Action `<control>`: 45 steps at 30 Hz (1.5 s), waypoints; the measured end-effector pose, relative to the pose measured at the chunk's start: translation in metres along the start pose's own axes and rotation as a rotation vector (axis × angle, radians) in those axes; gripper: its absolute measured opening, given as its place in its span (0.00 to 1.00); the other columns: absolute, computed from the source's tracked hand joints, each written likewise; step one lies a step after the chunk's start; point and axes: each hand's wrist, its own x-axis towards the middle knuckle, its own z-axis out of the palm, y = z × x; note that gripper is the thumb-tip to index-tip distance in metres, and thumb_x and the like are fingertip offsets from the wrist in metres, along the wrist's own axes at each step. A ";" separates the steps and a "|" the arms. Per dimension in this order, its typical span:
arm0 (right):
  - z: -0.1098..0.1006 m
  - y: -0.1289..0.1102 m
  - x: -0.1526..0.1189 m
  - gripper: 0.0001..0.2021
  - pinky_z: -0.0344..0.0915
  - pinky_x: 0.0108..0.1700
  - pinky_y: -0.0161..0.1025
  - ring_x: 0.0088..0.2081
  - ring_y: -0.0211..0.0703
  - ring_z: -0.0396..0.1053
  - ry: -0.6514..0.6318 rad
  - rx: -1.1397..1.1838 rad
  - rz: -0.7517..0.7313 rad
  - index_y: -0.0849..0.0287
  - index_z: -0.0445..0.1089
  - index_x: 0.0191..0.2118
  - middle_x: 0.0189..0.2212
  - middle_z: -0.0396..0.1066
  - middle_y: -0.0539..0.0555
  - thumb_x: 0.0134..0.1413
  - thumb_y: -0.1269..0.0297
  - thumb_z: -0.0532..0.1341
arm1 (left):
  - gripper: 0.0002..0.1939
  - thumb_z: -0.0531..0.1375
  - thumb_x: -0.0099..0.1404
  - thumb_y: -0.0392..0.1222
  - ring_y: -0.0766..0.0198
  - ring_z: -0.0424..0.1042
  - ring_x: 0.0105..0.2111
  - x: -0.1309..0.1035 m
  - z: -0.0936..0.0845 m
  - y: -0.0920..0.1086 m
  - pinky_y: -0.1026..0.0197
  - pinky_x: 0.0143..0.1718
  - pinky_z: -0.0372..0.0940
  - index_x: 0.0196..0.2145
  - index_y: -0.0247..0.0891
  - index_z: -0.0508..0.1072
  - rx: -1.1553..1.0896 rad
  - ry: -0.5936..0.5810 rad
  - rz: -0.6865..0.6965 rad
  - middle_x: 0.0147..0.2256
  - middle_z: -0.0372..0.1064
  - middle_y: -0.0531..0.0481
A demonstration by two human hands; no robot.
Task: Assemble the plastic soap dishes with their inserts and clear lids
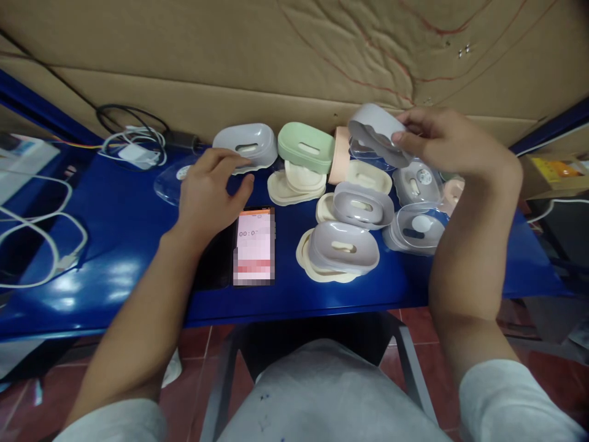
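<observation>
My right hand [427, 138] grips a grey oval soap dish shell [375, 126] with a wavy edge, tilted above the back of the table. My left hand [214, 184] is open, thumb apart, its fingertips over the front of another grey soap dish [246, 140]; whether they touch it I cannot tell. A green soap dish [306, 144] rests on cream scalloped pieces [294, 191]. Next to it a peach piece [340, 153] stands on its side. Nearer me lie two more grey dishes, a smaller one [361, 207] and a larger one [347, 245], over cream parts.
A phone [254, 245] with a timer lies on the blue table [129, 245]. Clear plastic covers [416, 227] are at the right and a clear piece [166, 181] at the left. White cables [41, 227] and a charger [138, 155] lie at far left. Cardboard [230, 55] backs the table.
</observation>
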 end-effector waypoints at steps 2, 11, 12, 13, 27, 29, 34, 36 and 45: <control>0.010 -0.010 0.005 0.16 0.66 0.47 0.39 0.42 0.41 0.71 0.040 -0.015 -0.070 0.62 0.76 0.58 0.48 0.80 0.56 0.72 0.62 0.59 | 0.20 0.58 0.79 0.49 0.52 0.72 0.62 0.000 0.002 0.000 0.48 0.66 0.67 0.60 0.34 0.77 -0.003 -0.016 0.003 0.59 0.73 0.40; 0.014 -0.029 0.006 0.16 0.62 0.72 0.52 0.66 0.49 0.68 0.272 -0.160 -0.134 0.45 0.72 0.61 0.63 0.75 0.50 0.74 0.55 0.56 | 0.21 0.57 0.79 0.50 0.51 0.74 0.59 0.000 0.004 0.000 0.47 0.64 0.70 0.58 0.34 0.79 0.030 -0.018 0.027 0.57 0.75 0.39; 0.005 -0.028 -0.004 0.16 0.65 0.70 0.50 0.65 0.48 0.70 0.337 -0.143 -0.127 0.46 0.72 0.61 0.62 0.76 0.51 0.75 0.54 0.55 | 0.20 0.57 0.79 0.50 0.50 0.74 0.60 0.000 0.003 0.002 0.46 0.64 0.70 0.58 0.35 0.79 0.017 -0.017 0.027 0.57 0.75 0.39; -0.003 -0.025 -0.016 0.16 0.67 0.68 0.48 0.63 0.47 0.72 0.385 -0.125 -0.108 0.46 0.73 0.60 0.61 0.77 0.52 0.76 0.54 0.54 | 0.20 0.57 0.79 0.49 0.50 0.74 0.60 -0.001 0.003 0.003 0.46 0.65 0.69 0.58 0.36 0.79 0.005 -0.015 0.023 0.58 0.75 0.39; 0.126 0.058 -0.213 0.26 0.62 0.69 0.75 0.72 0.70 0.62 0.673 -0.237 0.303 0.48 0.68 0.71 0.70 0.65 0.65 0.74 0.52 0.51 | 0.16 0.60 0.77 0.43 0.47 0.77 0.59 -0.012 -0.004 0.016 0.42 0.61 0.73 0.59 0.50 0.76 -0.039 0.037 0.072 0.57 0.76 0.44; 0.130 0.062 -0.228 0.30 0.61 0.67 0.80 0.73 0.72 0.61 0.669 -0.240 0.352 0.35 0.60 0.75 0.71 0.65 0.60 0.72 0.51 0.50 | 0.25 0.61 0.74 0.39 0.47 0.78 0.59 -0.025 -0.006 0.016 0.40 0.59 0.74 0.65 0.63 0.71 -0.057 0.035 0.028 0.58 0.76 0.49; 0.132 0.067 -0.242 0.32 0.62 0.64 0.81 0.69 0.77 0.65 0.573 -0.353 0.321 0.29 0.57 0.76 0.71 0.65 0.56 0.69 0.49 0.54 | 0.40 0.62 0.68 0.33 0.44 0.81 0.49 -0.043 -0.007 0.012 0.36 0.51 0.76 0.68 0.76 0.66 -0.032 0.137 -0.099 0.51 0.79 0.52; 0.133 0.069 -0.230 0.31 0.63 0.64 0.78 0.68 0.76 0.66 0.545 -0.372 0.283 0.36 0.57 0.77 0.70 0.66 0.61 0.71 0.48 0.52 | 0.35 0.62 0.68 0.32 0.45 0.81 0.49 -0.035 -0.010 0.010 0.37 0.52 0.76 0.65 0.68 0.72 -0.029 0.155 -0.086 0.50 0.79 0.50; 0.137 0.054 -0.205 0.29 0.59 0.67 0.69 0.68 0.71 0.65 0.553 -0.357 0.280 0.52 0.69 0.67 0.66 0.68 0.68 0.74 0.46 0.45 | 0.09 0.60 0.75 0.39 0.55 0.82 0.45 -0.016 -0.021 0.022 0.48 0.50 0.78 0.44 0.47 0.81 -0.122 0.261 -0.066 0.43 0.81 0.49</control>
